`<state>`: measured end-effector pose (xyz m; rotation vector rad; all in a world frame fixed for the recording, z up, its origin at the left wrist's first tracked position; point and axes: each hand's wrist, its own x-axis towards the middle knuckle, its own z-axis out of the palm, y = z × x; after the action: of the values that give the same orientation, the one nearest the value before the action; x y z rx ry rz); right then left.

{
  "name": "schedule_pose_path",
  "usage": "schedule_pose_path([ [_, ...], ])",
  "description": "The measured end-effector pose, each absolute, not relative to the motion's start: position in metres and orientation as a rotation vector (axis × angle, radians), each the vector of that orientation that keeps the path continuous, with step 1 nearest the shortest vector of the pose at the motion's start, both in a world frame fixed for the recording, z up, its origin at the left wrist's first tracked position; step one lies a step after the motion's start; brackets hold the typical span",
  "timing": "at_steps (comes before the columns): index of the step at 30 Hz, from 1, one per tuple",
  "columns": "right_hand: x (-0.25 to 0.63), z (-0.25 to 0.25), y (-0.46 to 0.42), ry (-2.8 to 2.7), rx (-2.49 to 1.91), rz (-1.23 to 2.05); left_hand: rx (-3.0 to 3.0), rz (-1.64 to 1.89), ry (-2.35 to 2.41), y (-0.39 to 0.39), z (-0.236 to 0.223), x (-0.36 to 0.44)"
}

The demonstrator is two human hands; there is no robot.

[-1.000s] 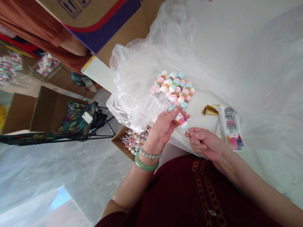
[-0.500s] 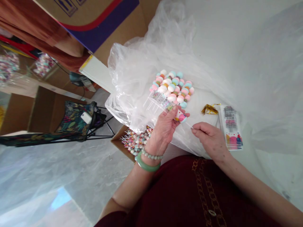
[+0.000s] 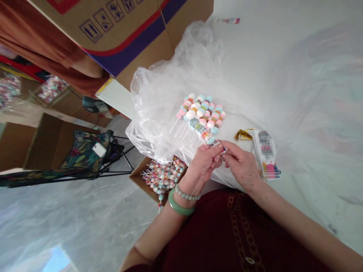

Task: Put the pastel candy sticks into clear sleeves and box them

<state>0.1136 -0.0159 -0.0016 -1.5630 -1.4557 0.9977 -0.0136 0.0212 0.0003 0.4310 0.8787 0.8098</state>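
A candy skewer (image 3: 200, 129) in a printed clear bag points away from me, over the near side of the loose skewers. My left hand (image 3: 202, 162) is closed around the bag's near end, thumb on top. Against it, the fingertips of my right hand (image 3: 242, 164) pinch the gathered end of the same bag; the stick there is mostly hidden. Just beyond lie several unwrapped skewers (image 3: 202, 109) of pink, white and blue sweets, sticks toward the left. To the right are gold twist ties (image 3: 243, 135) and a stack of flat printed bags (image 3: 266, 151).
Crumpled clear plastic sheeting (image 3: 159, 98) covers much of the white table. A big carton (image 3: 136, 56) stands at the back left. Below the table's left edge, an open box (image 3: 138, 179) holds many wrapped skewers. A folding chair (image 3: 90, 147) carries a phone (image 3: 99, 150).
The stick has slid into the bag, and the sweets now show past my left hand. My right hand has moved left from the stick's end to meet my left at the bag's end.
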Motion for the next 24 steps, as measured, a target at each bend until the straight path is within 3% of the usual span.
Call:
schedule_pose_path([
  [7,0.113,-0.003,-0.027,-1.801,-1.415,0.569,0.328,0.872,0.932,0.01,-0.006,-0.014],
  [14,0.096,0.005,-0.041,-2.137,-1.64,0.023,0.125,0.98,0.892,0.0,-0.01,0.008],
  [16,0.097,0.003,-0.037,-1.988,-1.685,0.181,0.091,0.937,0.849,-0.004,-0.008,0.012],
  [21,0.11,-0.003,-0.031,-0.957,-1.449,1.436,0.189,0.783,0.709,-0.012,-0.009,0.0],
  [24,0.115,-0.001,-0.037,-0.592,-1.212,1.819,0.449,0.731,0.714,-0.018,-0.006,-0.017],
])
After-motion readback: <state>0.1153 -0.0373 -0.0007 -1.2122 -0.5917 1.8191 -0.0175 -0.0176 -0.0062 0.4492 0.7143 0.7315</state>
